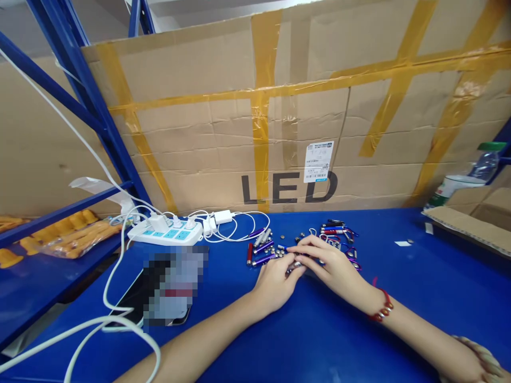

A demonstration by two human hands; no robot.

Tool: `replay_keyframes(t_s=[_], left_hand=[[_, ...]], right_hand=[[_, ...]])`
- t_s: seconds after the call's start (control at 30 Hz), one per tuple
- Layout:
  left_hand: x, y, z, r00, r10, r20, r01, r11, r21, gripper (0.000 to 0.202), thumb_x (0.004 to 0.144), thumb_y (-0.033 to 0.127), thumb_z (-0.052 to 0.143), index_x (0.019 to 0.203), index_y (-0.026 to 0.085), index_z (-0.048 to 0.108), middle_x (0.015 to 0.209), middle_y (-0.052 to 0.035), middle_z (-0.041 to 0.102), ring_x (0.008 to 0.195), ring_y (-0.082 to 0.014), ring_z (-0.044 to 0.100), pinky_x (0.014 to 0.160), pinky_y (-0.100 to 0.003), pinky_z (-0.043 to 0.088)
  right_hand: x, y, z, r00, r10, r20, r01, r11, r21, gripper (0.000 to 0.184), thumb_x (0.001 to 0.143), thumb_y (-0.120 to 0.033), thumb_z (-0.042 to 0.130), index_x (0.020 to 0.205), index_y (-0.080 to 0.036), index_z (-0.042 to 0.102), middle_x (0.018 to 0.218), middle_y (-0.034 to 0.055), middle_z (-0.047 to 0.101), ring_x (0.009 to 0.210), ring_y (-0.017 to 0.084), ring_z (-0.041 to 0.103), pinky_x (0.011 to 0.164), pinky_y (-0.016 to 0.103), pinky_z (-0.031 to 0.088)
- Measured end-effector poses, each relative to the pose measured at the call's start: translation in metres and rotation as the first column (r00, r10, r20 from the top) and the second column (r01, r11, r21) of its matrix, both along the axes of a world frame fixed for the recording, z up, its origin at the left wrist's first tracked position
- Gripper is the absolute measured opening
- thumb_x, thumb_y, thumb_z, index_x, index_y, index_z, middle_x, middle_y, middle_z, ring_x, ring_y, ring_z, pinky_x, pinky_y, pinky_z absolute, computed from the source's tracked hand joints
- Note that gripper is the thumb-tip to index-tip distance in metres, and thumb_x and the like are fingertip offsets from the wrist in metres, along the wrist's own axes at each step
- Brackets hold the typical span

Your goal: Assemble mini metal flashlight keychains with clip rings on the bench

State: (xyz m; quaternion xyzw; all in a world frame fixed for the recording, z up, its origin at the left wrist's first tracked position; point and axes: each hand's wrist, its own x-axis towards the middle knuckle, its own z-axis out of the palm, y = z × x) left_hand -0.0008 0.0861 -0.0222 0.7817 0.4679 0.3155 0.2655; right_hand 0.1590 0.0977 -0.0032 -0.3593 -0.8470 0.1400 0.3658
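Note:
My left hand (275,284) is closed around a small metal tube (293,266), like a mini flashlight, in the middle of the table. My right hand (337,268), with a red beaded bracelet at the wrist, meets it from the right. Its fingers are bent and pressed together at the tube's upper end; what they pinch is too small and covered to make out. Just beyond my left hand lie purple tubes (264,260), a red tube (249,254) and small round button cells (282,237). Behind my right hand are more tubes with keyring clips (334,230), partly hidden.
On the left stand a white power strip (167,232) with looping cables and a blurred phone-like device (159,290). A large cardboard sheet (199,149) closes off the back. To the right are an open carton (475,226), a bottle (485,162) and a paper scrap (403,243).

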Motion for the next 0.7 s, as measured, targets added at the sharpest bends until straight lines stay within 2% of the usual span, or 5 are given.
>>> replay_keyframes(t_s=[0.1, 0.23, 0.37, 0.53, 0.7], left_hand=[[0.0003, -0.0004, 0.0002, 1.000, -0.001, -0.001, 0.001, 1.000, -0.002, 0.020, 0.085, 0.033, 0.042, 0.083, 0.019, 0.055, 0.071, 0.0011, 0.061, 0.062, -0.0124, 0.053, 0.057, -0.021, 0.035], [0.0008, -0.0003, 0.0002, 1.000, 0.003, 0.004, -0.003, 1.000, -0.004, 0.020, 0.086, 0.033, 0.041, 0.082, 0.019, 0.054, 0.070, 0.0016, 0.060, 0.063, -0.0123, 0.053, 0.058, -0.021, 0.036], [0.0000, 0.0004, 0.0021, 0.998, 0.036, 0.059, -0.035, 0.999, -0.017, 0.022, 0.087, 0.034, 0.040, 0.080, 0.018, 0.053, 0.064, 0.0032, 0.055, 0.062, -0.0108, 0.052, 0.059, -0.020, 0.036], [-0.0004, 0.0021, 0.0029, 0.983, 0.012, 0.186, 0.005, 0.996, -0.090, 0.020, 0.084, 0.035, 0.046, 0.087, 0.018, 0.056, 0.057, 0.0053, 0.050, 0.055, -0.0090, 0.049, 0.057, -0.019, 0.035], [0.0000, 0.0027, 0.0025, 0.980, 0.023, 0.198, -0.010, 0.998, -0.067, 0.023, 0.085, 0.035, 0.044, 0.084, 0.017, 0.058, 0.056, 0.0046, 0.050, 0.055, -0.0091, 0.048, 0.058, -0.020, 0.034]], right_hand=[[-0.0011, -0.0001, 0.0012, 0.998, -0.018, -0.055, 0.016, 0.999, -0.032, 0.024, 0.087, -0.032, 0.047, 0.099, -0.021, 0.065, 0.092, 0.0071, 0.059, 0.086, 0.017, 0.057, 0.075, 0.029, 0.049], [-0.0007, 0.0013, 0.0010, 0.984, -0.082, -0.158, 0.054, 0.983, -0.176, 0.024, 0.081, -0.038, 0.055, 0.092, -0.020, 0.067, 0.088, 0.0070, 0.063, 0.081, 0.018, 0.059, 0.058, 0.024, 0.049], [0.0013, 0.0044, 0.0025, 0.951, -0.163, -0.263, 0.073, 0.944, -0.322, 0.028, 0.072, -0.043, 0.063, 0.080, -0.016, 0.068, 0.081, 0.0072, 0.066, 0.076, 0.019, 0.061, 0.063, 0.027, 0.051], [0.0018, 0.0069, 0.0044, 0.912, -0.154, -0.380, -0.021, 0.908, -0.419, 0.033, 0.070, -0.046, 0.063, 0.080, -0.014, 0.067, 0.083, 0.0075, 0.065, 0.072, 0.016, 0.060, 0.055, 0.023, 0.051], [0.0006, 0.0061, -0.0002, 0.912, -0.132, -0.388, -0.072, 0.881, -0.468, 0.031, 0.073, -0.043, 0.061, 0.083, -0.014, 0.066, 0.086, 0.0062, 0.064, 0.064, 0.011, 0.057, 0.045, 0.018, 0.046]])
